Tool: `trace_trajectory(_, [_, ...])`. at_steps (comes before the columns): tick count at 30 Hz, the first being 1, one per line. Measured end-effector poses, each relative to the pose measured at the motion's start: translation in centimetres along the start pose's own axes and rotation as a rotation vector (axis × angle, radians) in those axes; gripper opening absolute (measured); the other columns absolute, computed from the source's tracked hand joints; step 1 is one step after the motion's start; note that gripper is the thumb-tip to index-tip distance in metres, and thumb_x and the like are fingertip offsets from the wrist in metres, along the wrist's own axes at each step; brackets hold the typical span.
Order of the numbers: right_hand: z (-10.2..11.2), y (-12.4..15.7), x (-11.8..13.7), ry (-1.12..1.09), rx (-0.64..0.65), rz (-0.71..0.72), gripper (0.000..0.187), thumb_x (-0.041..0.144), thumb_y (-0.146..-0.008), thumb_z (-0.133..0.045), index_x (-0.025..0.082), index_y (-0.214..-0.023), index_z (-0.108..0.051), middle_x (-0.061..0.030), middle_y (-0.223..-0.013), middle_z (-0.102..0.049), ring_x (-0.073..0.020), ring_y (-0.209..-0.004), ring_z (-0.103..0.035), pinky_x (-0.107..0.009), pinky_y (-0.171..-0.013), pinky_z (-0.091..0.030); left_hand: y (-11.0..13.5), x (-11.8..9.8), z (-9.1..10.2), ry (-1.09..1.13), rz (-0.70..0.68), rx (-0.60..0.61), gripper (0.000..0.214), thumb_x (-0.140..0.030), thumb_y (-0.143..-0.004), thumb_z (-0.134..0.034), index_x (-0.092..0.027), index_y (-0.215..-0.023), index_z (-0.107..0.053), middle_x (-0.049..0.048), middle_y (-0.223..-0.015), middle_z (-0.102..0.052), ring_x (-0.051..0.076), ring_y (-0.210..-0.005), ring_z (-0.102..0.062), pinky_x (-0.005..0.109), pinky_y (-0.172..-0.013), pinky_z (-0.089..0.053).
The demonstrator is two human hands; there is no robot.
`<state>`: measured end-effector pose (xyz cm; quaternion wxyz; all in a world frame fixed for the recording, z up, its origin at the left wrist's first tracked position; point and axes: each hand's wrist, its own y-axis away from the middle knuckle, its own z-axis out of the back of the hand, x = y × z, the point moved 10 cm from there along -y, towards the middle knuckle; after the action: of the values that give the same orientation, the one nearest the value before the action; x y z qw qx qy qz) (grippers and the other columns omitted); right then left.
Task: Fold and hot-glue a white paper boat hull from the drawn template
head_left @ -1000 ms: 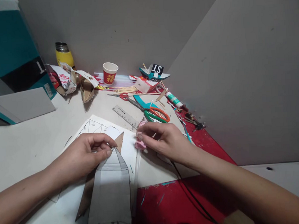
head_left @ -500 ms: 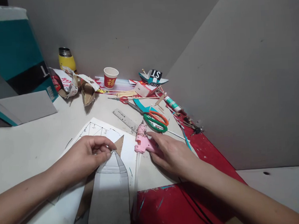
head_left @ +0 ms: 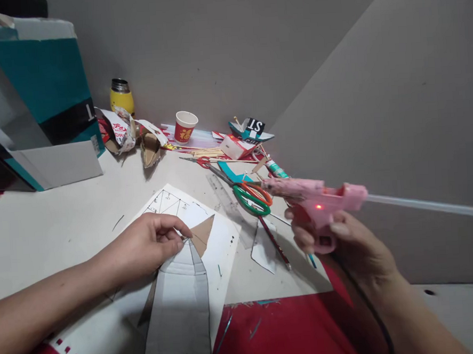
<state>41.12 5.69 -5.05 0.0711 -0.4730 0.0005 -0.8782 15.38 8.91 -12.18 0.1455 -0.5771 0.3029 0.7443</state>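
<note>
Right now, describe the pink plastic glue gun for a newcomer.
Find the grey wall at picture right, then the right hand in front. That hand grips the pink plastic glue gun; unlike the metal scissors with orange and green handles, this has a glowing red light and clear rod out its back.

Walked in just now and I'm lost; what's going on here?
A person's right hand holds a pink glue gun, its red light lit, a glue stick jutting from its back. The left hand pinches the narrow end of a folded pale card piece over a marked sheet. The glue gun and card piece are apart.
</note>
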Motion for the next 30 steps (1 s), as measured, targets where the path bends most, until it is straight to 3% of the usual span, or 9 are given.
trace_trajectory(2, [-2.2,0.7,-0.1,-0.190,0.118,-0.060,0.051,0.066,-0.084,-0.044,0.022,-0.101,-0.064,-0.0050,-0.071,-0.061,-0.0112,-0.037,-0.043,-0.026,-0.030,-0.035,-0.1,0.0,0.0,0.002,0.001,-0.003,0.020,-0.024,-0.078,-0.059,-0.015,-0.092,-0.069,-0.0018,-0.067,-0.054,0.011,-0.058,-0.043,0.025,-0.055,-0.031])
trace_trajectory(4, [-4.4,1.3,1.0,-0.164,0.215,-0.075,0.041,0.056,-0.088,-0.049,0.024,-0.108,-0.065,-0.0054,-0.076,-0.063,-0.0129,-0.042,-0.049,-0.025,-0.035,-0.040,0.0,0.0,0.0,0.003,-0.001,-0.003,0.020,-0.025,-0.078,-0.059,-0.015,-0.093,-0.069,-0.0019,-0.066,-0.054,0.011,-0.058,-0.042,0.025,-0.054,-0.030])
trace_trajectory(7, [-7.7,2.0,4.6,0.075,0.357,0.117,0.030,0.042,-0.092,-0.050,0.025,-0.110,-0.066,-0.0079,-0.086,-0.066,-0.0224,-0.075,-0.064,-0.032,-0.062,-0.054,0.0,-0.1,0.0,0.005,-0.004,0.004,0.021,-0.026,-0.079,-0.059,-0.015,-0.094,-0.069,-0.0025,-0.065,-0.053,0.011,-0.057,-0.040,0.024,-0.053,-0.028])
trace_trajectory(9, [-9.4,2.4,6.2,0.247,0.401,0.243,0.026,0.033,-0.092,-0.048,0.023,-0.109,-0.064,-0.0078,-0.085,-0.066,-0.0215,-0.078,-0.063,-0.031,-0.067,-0.053,0.1,-0.1,-0.1,0.004,-0.008,0.009,0.021,-0.025,-0.079,-0.059,-0.014,-0.094,-0.069,-0.0028,-0.064,-0.052,0.010,-0.057,-0.039,0.025,-0.053,-0.028])
trace_trajectory(11, [-10.4,2.8,6.9,0.359,0.397,0.364,0.021,0.028,-0.089,-0.049,0.020,-0.103,-0.062,-0.0061,-0.079,-0.063,-0.0188,-0.069,-0.060,-0.029,-0.061,-0.049,0.1,-0.2,-0.1,0.000,-0.015,0.011,0.022,-0.024,-0.079,-0.058,-0.014,-0.094,-0.069,-0.0029,-0.065,-0.052,0.011,-0.057,-0.040,0.025,-0.053,-0.028])
trace_trajectory(14, [-11.3,3.1,6.1,0.415,0.395,0.425,0.013,0.030,-0.087,-0.050,0.019,-0.090,-0.056,-0.0028,-0.073,-0.057,-0.0155,-0.060,-0.052,-0.027,-0.055,-0.042,0.1,-0.1,-0.2,-0.002,-0.012,0.015,0.022,-0.024,-0.078,-0.058,-0.014,-0.095,-0.068,-0.0031,-0.065,-0.051,0.011,-0.057,-0.039,0.025,-0.053,-0.028])
trace_trajectory(19, [-12.0,3.6,4.2,0.487,0.447,0.407,0.011,0.027,-0.089,-0.047,0.019,-0.093,-0.053,-0.0037,-0.080,-0.057,-0.0154,-0.067,-0.051,-0.026,-0.060,-0.040,0.0,-0.1,-0.2,0.006,0.006,0.014,0.021,-0.023,-0.078,-0.058,-0.014,-0.094,-0.068,-0.0034,-0.064,-0.051,0.011,-0.056,-0.039,0.025,-0.052,-0.027])
trace_trajectory(30, [-11.7,3.2,6.8,0.487,0.395,0.417,0.012,0.027,-0.091,-0.044,0.020,-0.082,-0.047,-0.0019,-0.072,-0.054,-0.0144,-0.058,-0.046,-0.026,-0.052,-0.034,0.0,-0.2,-0.3,0.002,0.006,0.023,0.021,-0.023,-0.078,-0.058,-0.015,-0.095,-0.067,-0.0037,-0.064,-0.050,0.011,-0.056,-0.039,0.024,-0.053,-0.028])
